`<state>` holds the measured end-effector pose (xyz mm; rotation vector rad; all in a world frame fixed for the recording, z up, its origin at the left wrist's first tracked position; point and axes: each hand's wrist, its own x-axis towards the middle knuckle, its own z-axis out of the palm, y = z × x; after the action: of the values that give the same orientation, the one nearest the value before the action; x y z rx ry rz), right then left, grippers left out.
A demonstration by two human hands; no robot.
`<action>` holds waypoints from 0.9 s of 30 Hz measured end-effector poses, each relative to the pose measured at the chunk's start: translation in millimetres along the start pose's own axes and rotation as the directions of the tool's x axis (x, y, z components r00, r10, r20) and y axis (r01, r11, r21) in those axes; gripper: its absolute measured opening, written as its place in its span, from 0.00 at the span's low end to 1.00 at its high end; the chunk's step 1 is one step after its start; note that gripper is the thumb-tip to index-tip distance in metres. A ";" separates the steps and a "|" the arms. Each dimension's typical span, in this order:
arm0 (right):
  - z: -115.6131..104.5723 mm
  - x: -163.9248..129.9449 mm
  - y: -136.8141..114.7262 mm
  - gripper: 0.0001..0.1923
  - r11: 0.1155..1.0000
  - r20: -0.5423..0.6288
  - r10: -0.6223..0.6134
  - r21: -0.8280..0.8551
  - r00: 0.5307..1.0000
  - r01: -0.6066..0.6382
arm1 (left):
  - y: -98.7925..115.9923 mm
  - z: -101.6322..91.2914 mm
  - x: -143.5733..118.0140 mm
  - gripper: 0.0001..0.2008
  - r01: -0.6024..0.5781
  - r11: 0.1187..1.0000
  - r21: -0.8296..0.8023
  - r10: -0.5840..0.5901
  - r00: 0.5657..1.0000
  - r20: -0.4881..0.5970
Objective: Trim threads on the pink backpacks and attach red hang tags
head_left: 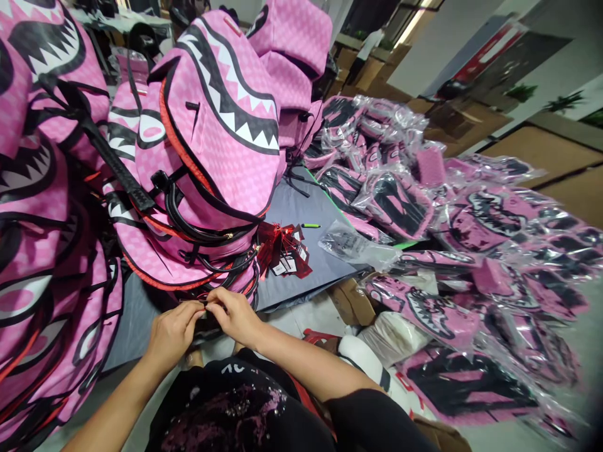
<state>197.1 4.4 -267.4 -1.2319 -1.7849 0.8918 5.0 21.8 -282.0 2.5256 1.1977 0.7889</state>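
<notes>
Grey table (301, 207) bears pink backpacks (207, 144), green pen (310, 225), red tags (285, 251)

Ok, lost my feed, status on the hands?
Left hand and right hand pinching something small together at the pink bag. Red tags beside. Bagged pouches heaped right.

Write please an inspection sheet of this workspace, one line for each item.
Surface: grey table, mostly covered.
Job's things: pink shark-mouth bag lying at the table edge; both hands pinch something small at its lower edge, too small to tell.
Clutter: red hang tags, green pen, loose plastic bag.
Grippers: left hand and right hand, fingertips meeting.
Cables: nothing seen; only black bag straps.
Surroundings: stacked pink bags on the left, bagged pink pieces on the right, cardboard boxes behind.
</notes>
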 end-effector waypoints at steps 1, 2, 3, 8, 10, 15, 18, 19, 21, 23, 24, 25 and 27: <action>-10.7 -2.2 4.2 0.06 0.999 -0.023 -0.040 -0.016 0.999 0.040 | 0.5 1.8 -0.6 0.09 0.015 1.000 -0.003 -0.015 1.000 -0.018; -25.5 -4.0 11.5 0.08 0.997 -0.066 -0.042 -0.069 0.997 0.038 | 1.2 3.6 -1.6 0.09 0.024 1.000 -0.013 -0.024 0.999 -0.034; -44.3 -4.9 22.6 0.10 0.988 -0.129 0.000 -0.151 0.992 -0.020 | 2.2 5.3 -2.9 0.09 0.030 0.999 -0.024 -0.031 0.998 -0.049; -160.5 11.9 126.3 0.17 0.717 -0.439 0.363 -0.432 0.822 -0.547 | 19.0 11.9 -7.9 0.09 0.179 0.984 0.006 -0.175 0.967 -0.185; -192.0 26.7 171.6 0.17 0.606 -0.454 0.446 -0.481 0.771 -0.634 | 29.7 14.4 -5.2 0.07 0.253 0.967 0.022 -0.233 0.919 -0.319; -209.8 62.0 240.0 0.16 0.427 -0.374 0.559 -0.635 0.740 -0.643 | 60.5 21.0 19.5 0.08 0.222 0.974 0.032 -0.178 0.851 -0.494; -209.0 70.9 253.7 0.15 0.374 -0.316 0.584 -0.713 0.748 -0.593 | 87.3 35.2 47.4 0.07 0.174 0.985 -0.018 -0.164 0.884 -0.437; -209.6 71.4 256.0 0.14 0.364 -0.294 0.589 -0.736 0.753 -0.572 | 96.9 45.0 59.3 0.06 0.152 0.986 -0.064 -0.165 0.919 -0.358; -211.1 69.1 258.6 0.14 0.350 -0.255 0.582 -0.779 0.772 -0.521 | 114.6 73.8 87.7 0.09 0.117 0.978 -0.173 -0.132 0.988 -0.082; -211.3 63.3 259.4 0.15 0.341 -0.224 0.555 -0.817 0.801 -0.464 | 128.5 112.6 121.9 0.12 0.127 0.962 -0.240 -0.071 0.971 0.230; -210.7 59.5 259.6 0.16 0.337 -0.210 0.537 -0.834 0.817 -0.436 | 133.6 133.6 140.6 0.13 0.126 0.958 -0.256 -0.048 0.956 0.290; -209.8 55.3 260.0 0.17 0.337 -0.193 0.517 -0.849 0.834 -0.406 | 137.4 154.4 159.7 0.13 0.128 0.956 -0.263 -0.041 0.949 0.314; -208.8 46.4 262.2 0.17 0.354 -0.145 0.480 -0.870 0.865 -0.342 | 141.0 191.9 196.4 0.17 0.157 0.955 -0.250 -0.070 0.942 0.328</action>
<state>477.7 147.7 -390.7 -2.4475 -2.1592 0.1957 305.6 86.6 -308.2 2.2277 1.0375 0.4604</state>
